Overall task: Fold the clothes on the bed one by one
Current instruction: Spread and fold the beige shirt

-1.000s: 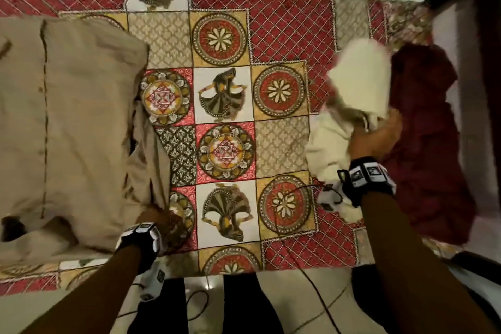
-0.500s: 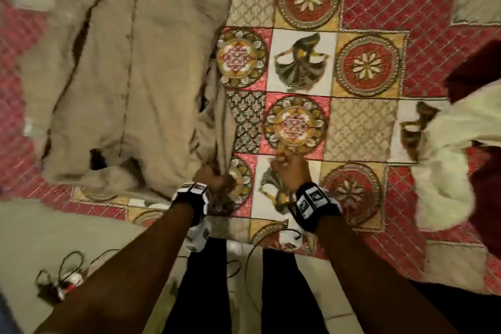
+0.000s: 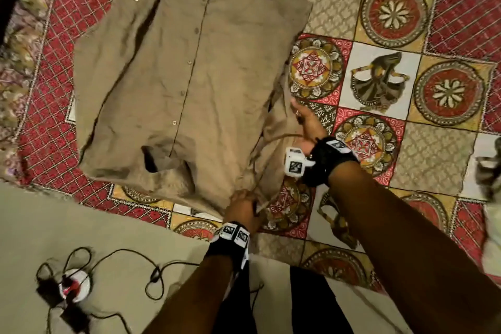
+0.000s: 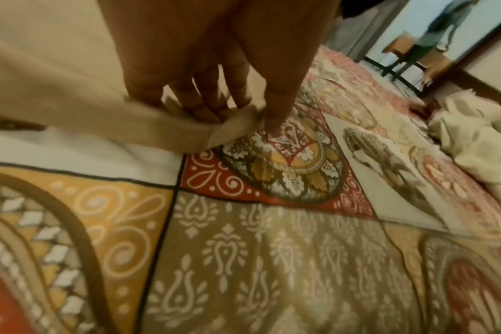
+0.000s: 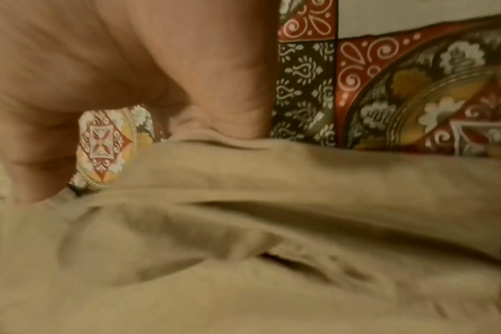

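A tan button-front shirt (image 3: 189,76) lies spread face up on the patterned bedsheet (image 3: 385,22), collar end towards me. My left hand (image 3: 242,210) is at the bed's near edge and pinches the end of the shirt's sleeve (image 4: 235,126) between thumb and fingers (image 4: 206,106). My right hand (image 3: 302,120) is on the same sleeve farther up, at the shirt's right side. In the right wrist view the tan cloth (image 5: 272,226) rises to that hand (image 5: 129,67) and seems pinched; its fingertips are hidden. The sleeve runs between both hands.
A crumpled cream garment (image 3: 492,225) lies at the bed's right edge, also in the left wrist view (image 4: 472,140). On the floor at the lower left sit a white plug block (image 3: 76,285) and loose black cables (image 3: 151,274). My legs stand against the bed edge.
My right hand let go of the cream garment and crossed left to the tan shirt's sleeve. My left hand kept its hold. My view swung left over the shirt.
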Available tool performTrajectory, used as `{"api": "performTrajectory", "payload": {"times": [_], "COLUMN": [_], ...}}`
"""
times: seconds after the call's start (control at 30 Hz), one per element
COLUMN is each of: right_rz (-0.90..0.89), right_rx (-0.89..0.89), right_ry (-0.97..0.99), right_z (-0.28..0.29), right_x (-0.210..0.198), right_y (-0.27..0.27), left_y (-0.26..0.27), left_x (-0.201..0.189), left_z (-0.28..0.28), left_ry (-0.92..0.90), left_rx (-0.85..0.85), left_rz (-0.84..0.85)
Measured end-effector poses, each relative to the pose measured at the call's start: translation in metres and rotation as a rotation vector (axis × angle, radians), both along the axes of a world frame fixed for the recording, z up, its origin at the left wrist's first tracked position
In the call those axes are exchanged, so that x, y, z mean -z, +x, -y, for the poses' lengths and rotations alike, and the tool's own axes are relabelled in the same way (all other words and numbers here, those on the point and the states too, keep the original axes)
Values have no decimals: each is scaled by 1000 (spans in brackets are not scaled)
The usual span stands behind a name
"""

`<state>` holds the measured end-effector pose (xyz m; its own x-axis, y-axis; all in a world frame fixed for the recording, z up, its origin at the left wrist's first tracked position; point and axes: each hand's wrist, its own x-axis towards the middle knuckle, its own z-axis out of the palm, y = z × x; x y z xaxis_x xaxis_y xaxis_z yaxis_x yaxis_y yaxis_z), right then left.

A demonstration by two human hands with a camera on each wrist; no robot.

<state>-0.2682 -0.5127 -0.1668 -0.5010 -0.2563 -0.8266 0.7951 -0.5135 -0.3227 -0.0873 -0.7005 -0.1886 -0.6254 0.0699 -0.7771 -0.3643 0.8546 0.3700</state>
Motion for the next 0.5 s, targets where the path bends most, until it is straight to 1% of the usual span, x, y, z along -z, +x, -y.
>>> {"api": "performTrajectory", "payload": {"times": [0.07, 0.13, 0.23, 0.3, 0.33, 0.4, 0.5], "right_rz": [-20, -91, -205, -290, -329, -406, -444], "right_rx": [82, 192, 475, 621, 667, 717, 694], "right_ry": [-168, -188, -90, -24, -1, 54, 300], "right_z": [-1, -10, -41, -65, -74, -92, -119], "right_x": [-23, -39, -46, -44, -46, -50, -57], "right_y": [-9, -5, 18, 38, 46, 60, 69], "left_y": [-7, -15, -16, -12, -12, -13, -14], "left_x": [2, 2, 4, 11, 12, 15, 14], "left_z": [4, 12, 25, 37, 41, 42, 38], "left_ry": [76, 155, 229, 234, 225, 229, 230], "left_rx": [-114, -216, -257, -235, -223, -168, -86], "left_rz": [7, -7, 35, 82, 99, 106, 116]}}
